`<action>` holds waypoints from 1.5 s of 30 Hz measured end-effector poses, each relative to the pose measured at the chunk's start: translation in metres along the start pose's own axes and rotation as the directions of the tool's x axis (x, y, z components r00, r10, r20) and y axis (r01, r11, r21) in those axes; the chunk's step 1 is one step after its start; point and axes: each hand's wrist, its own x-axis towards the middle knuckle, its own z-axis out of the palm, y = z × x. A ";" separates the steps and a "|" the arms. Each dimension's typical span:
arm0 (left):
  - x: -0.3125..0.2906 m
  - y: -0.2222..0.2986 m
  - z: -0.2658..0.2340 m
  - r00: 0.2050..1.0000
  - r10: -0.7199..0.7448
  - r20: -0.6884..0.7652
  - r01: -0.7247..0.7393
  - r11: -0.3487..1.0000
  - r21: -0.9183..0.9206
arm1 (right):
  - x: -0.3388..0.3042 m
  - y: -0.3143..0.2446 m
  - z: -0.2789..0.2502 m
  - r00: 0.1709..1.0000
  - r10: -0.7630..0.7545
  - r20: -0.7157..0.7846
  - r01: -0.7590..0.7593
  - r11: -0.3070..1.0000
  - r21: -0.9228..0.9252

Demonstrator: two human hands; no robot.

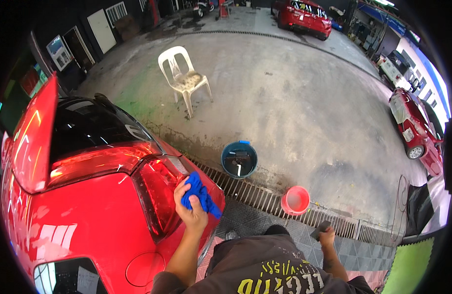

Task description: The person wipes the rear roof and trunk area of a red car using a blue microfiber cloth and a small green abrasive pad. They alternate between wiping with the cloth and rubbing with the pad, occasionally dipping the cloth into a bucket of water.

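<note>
Head view: left hand (191, 208) clamps fingers on crumpled blue cloth (197, 192) beside taillight (159, 188) of glossy red car (96, 220). Right hand (327, 237) grips dark flattish block (320, 229); material unclear, fingertips mostly hidden.

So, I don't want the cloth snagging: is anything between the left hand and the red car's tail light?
Nothing visible. The left hand grips the bunched blue cloth right beside the tail light; whether they touch, this view can't settle.
</note>
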 end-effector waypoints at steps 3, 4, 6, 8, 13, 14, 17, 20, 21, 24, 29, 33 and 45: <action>0.004 -0.025 0.038 0.934 -0.353 -0.056 0.336 0.922 -0.193 | 0.039 -0.020 -0.005 0.994 0.101 0.035 -0.106 0.958 0.266; 0.004 -0.044 0.051 0.884 -0.459 -0.086 0.422 0.864 -0.274 | 0.062 -0.033 -0.005 0.985 0.154 0.076 -0.170 0.933 0.317; 0.012 -0.061 0.085 0.728 -0.679 -0.091 0.570 0.674 -0.470 | 0.102 -0.073 0.006 0.983 0.149 0.107 -0.182 0.880 0.440; 0.017 -0.098 0.097 0.626 -0.735 0.260 0.673 0.342 -0.655 | 0.136 -0.160 0.030 0.975 0.163 0.151 -0.221 0.785 0.579; 0.023 -0.171 0.168 0.169 -0.964 0.204 0.771 0.000 -0.637 | 0.290 -0.223 0.137 0.948 -0.113 0.296 0.009 0.943 0.333; 0.017 -0.193 0.180 0.080 -0.977 0.196 0.814 -0.049 -0.579 | 0.312 -0.226 0.172 0.922 -0.270 0.276 0.233 0.959 0.160; -0.024 -0.293 0.211 -0.032 -0.982 0.188 0.880 -0.118 -0.461 | 0.378 -0.247 0.270 0.799 -0.340 0.497 0.420 0.906 -0.054; -0.047 -0.363 0.254 -0.170 -0.982 0.084 0.942 -0.187 -0.278 | 0.378 -0.238 0.348 0.635 -0.292 0.715 0.221 0.956 0.194; -0.082 -0.403 0.260 -0.216 -0.976 -0.022 0.940 -0.201 -0.277 | 0.379 -0.245 0.376 0.581 -0.311 0.752 0.107 0.945 0.308; -0.104 -0.464 0.307 -0.101 -0.936 -0.337 0.993 -0.075 -0.088 | 0.377 -0.244 0.455 0.594 -0.194 0.781 -0.028 0.965 0.261; -0.166 -0.575 0.331 0.347 -0.903 -0.252 0.783 0.131 0.608 | 0.383 -0.286 0.567 0.374 -0.316 0.872 0.605 0.796 0.029; -0.182 -0.640 0.338 0.492 -0.869 0.048 0.467 0.310 0.828 | 0.393 -0.273 0.656 0.182 -0.458 0.870 0.874 0.480 0.070; -0.228 -0.785 0.337 -0.312 -0.931 0.187 -0.072 0.220 0.973 | 0.394 -0.196 0.807 0.143 0.275 0.951 0.985 0.054 -0.164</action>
